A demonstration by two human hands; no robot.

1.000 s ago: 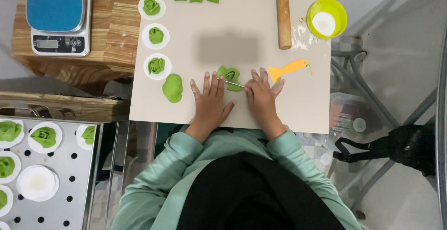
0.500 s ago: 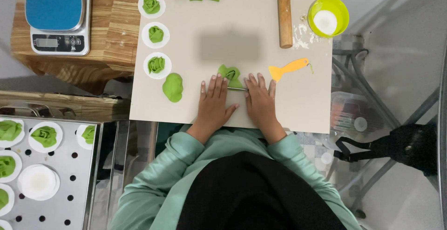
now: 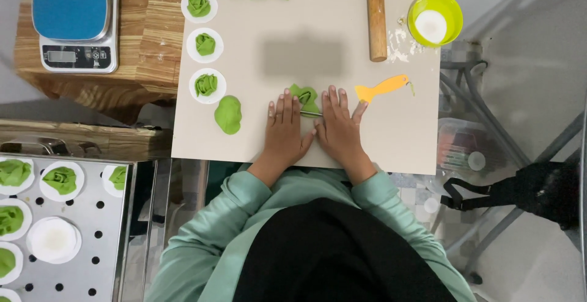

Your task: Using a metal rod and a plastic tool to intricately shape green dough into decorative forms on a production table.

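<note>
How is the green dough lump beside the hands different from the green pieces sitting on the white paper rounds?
The dough lump is smooth and plain; the shaped pieces are folded into rose-like swirls. The lump lies bare on the beige board; each shaped piece sits on its own white paper round. The lump looks somewhat larger. Both are the same green.

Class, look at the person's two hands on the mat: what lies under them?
Under the left hand and right hand, a thin rod and green dough piece show between and beyond the fingers; the rest is covered.
</note>
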